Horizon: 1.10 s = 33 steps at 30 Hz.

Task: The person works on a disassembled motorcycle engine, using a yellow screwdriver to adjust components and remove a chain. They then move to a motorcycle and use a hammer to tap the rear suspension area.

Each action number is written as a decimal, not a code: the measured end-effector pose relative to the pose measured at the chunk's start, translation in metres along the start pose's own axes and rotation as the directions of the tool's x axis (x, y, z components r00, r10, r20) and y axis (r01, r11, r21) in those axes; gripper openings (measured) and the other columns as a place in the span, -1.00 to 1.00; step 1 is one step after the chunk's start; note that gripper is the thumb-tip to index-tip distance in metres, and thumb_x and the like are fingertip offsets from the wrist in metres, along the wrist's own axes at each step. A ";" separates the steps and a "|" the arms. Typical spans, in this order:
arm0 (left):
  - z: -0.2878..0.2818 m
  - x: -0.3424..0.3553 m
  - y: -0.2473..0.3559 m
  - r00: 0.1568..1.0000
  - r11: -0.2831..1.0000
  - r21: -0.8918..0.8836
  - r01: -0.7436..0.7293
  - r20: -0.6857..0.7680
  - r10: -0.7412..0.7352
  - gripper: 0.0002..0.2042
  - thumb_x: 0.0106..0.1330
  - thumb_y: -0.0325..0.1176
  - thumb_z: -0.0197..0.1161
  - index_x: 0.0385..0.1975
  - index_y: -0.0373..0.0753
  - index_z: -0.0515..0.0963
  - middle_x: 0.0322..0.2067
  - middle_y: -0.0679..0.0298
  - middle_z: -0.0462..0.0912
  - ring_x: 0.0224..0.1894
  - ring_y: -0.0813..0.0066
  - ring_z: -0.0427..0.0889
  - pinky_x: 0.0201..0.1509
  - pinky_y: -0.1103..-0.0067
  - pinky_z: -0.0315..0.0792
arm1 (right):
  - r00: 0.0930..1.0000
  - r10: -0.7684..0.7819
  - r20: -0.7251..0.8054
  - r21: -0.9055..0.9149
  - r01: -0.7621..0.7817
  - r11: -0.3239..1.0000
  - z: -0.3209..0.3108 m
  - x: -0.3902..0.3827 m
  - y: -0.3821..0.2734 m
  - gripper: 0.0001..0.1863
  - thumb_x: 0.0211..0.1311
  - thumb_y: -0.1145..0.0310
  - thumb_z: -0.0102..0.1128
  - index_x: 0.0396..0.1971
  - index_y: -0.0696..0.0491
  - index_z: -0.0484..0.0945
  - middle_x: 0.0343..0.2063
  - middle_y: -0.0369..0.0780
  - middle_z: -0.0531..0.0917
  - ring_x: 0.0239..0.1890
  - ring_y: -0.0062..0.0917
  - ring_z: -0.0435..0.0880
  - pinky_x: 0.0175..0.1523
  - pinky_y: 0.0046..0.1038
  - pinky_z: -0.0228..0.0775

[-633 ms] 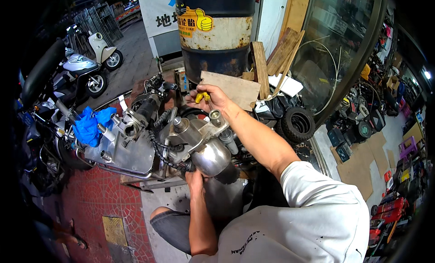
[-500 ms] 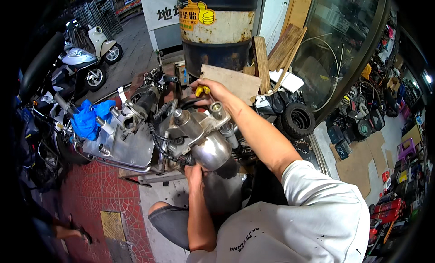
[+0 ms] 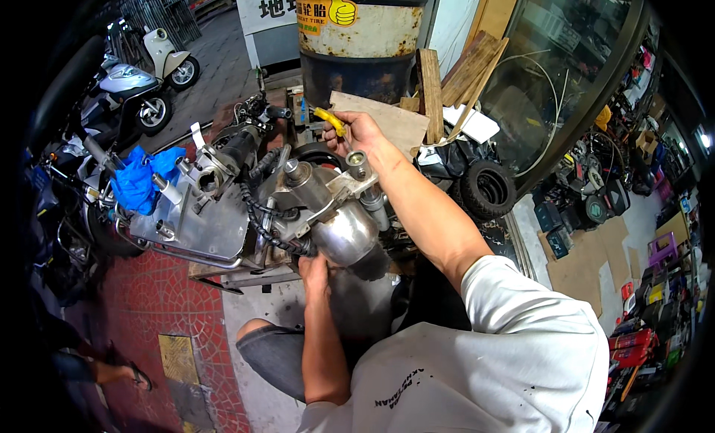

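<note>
A yellow-handled tool (image 3: 330, 121) is in my right hand (image 3: 356, 130), its fingers closed round the handle. A thin metal shaft drops from that hand toward a round metal socket (image 3: 357, 160) on a bracket. The bracket belongs to a worn metal assembly with a shiny rounded housing (image 3: 346, 238) and an upright metal cylinder (image 3: 302, 176). Close below the housing, my left hand (image 3: 313, 273) is at the lower end of a black cable bundle (image 3: 258, 217). The left fingers are mostly hidden under the assembly, so their grip does not show.
A metal plate (image 3: 195, 228) with a blue bag (image 3: 144, 181) lies left of the assembly. Behind stand a rusty drum (image 3: 357, 49) and wooden boards (image 3: 468, 75). Small tyres (image 3: 488, 188) rest to the right. Scooters (image 3: 134, 90) are parked at left, and a person's foot (image 3: 138, 376) shows lower left.
My right hand has risen and turned, and the yellow handle now points up to the left, with more of it showing. My left hand stays below the housing. The view has shifted slightly.
</note>
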State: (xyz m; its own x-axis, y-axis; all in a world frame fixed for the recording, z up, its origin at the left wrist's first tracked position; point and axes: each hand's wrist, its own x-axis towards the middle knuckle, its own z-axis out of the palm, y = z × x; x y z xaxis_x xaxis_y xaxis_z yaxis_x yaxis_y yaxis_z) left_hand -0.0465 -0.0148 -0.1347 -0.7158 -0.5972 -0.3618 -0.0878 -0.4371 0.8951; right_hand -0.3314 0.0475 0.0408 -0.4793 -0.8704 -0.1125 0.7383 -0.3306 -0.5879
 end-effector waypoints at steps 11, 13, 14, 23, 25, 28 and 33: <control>-0.002 -0.003 0.003 1.000 1.000 -0.021 0.001 0.001 -0.001 -0.80 0.27 -0.28 0.31 -0.28 -0.29 0.64 -0.50 0.27 0.64 -0.62 0.51 0.55 -0.65 0.60 0.36 | 0.979 -0.166 -0.118 -0.807 0.003 0.590 0.066 -0.017 -0.014 -0.70 0.37 0.07 0.33 -0.15 -0.01 0.60 -0.35 -0.26 0.66 -0.33 -0.54 0.69 -0.26 -0.38 0.58; 0.003 -0.001 0.004 0.999 0.998 -0.062 0.024 0.031 -0.022 -0.82 0.27 -0.30 0.31 -0.30 -0.30 0.64 -0.52 0.26 0.63 -0.62 0.49 0.54 -0.64 0.56 0.33 | 0.980 -0.158 -0.118 -0.343 0.109 0.933 0.050 -0.003 -0.012 -0.77 0.28 0.18 0.44 -0.33 -0.03 0.57 -0.53 -0.29 0.56 -0.40 -0.47 0.64 -0.23 -0.29 0.60; 0.003 -0.002 0.003 0.999 0.999 -0.042 0.035 0.038 -0.033 -0.82 0.27 -0.30 0.31 -0.32 -0.30 0.63 -0.52 0.24 0.63 -0.63 0.48 0.54 -0.63 0.54 0.33 | 0.992 -0.125 0.005 -0.034 0.125 0.992 0.040 0.002 -0.009 -0.73 0.32 0.18 0.39 -0.46 -0.04 0.52 -0.56 -0.28 0.54 -0.42 -0.40 0.61 -0.23 -0.27 0.59; -0.003 -0.011 -0.002 1.000 0.999 -0.050 0.006 -0.029 -0.008 -0.52 0.35 -0.20 0.32 0.19 -0.37 0.57 0.01 0.18 0.70 -0.04 0.38 0.70 0.04 0.46 0.55 | 0.921 -0.377 -0.093 -0.736 0.191 0.649 0.028 -0.011 -0.013 -0.35 0.45 -0.33 -0.01 -0.40 0.02 0.62 -0.45 -0.22 0.67 -0.41 -0.47 0.64 -0.37 -0.43 0.47; -0.006 -0.008 -0.002 0.995 0.996 -0.007 0.085 -0.058 -0.086 -0.52 0.38 -0.17 0.31 0.20 -0.33 0.57 0.07 0.20 0.68 0.00 0.39 0.68 0.05 0.46 0.56 | 0.872 -0.489 -0.018 -0.888 0.211 0.408 0.016 -0.016 -0.022 -0.18 0.43 -0.42 -0.09 -0.32 0.13 0.73 -0.54 -0.20 0.67 -0.46 -0.50 0.67 -0.39 -0.47 0.44; 0.009 -0.027 0.025 0.994 0.991 0.111 0.078 -0.090 -0.068 -0.50 0.48 -0.12 0.26 0.29 -0.30 0.50 0.07 0.21 0.65 0.00 0.45 0.69 -0.03 0.54 0.61 | 0.908 -0.419 -0.014 -0.941 0.130 0.313 0.010 -0.011 -0.031 -0.18 0.44 -0.37 -0.07 -0.40 0.19 0.73 -0.62 -0.16 0.66 -0.58 -0.48 0.64 -0.39 -0.44 0.46; -0.015 -0.013 -0.002 0.999 0.997 -0.068 0.033 -0.006 -0.034 -0.66 0.53 -0.27 0.20 0.21 -0.27 0.51 -0.02 0.24 0.65 -0.07 0.44 0.68 -0.01 0.51 0.64 | 0.937 -0.337 0.092 -0.511 0.335 0.791 0.001 -0.003 -0.018 -0.59 0.40 0.17 0.08 -0.34 0.20 0.75 -0.52 -0.16 0.75 -0.58 -0.52 0.70 -0.44 -0.45 0.51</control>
State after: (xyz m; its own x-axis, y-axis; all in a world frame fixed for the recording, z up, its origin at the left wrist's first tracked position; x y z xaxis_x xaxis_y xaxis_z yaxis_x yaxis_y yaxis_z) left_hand -0.0265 -0.0159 -0.1357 -0.7082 -0.5863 -0.3932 -0.0642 -0.5012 0.8630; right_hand -0.3430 0.0554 0.0525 -0.6543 -0.7376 0.1668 0.1812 -0.3670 -0.9124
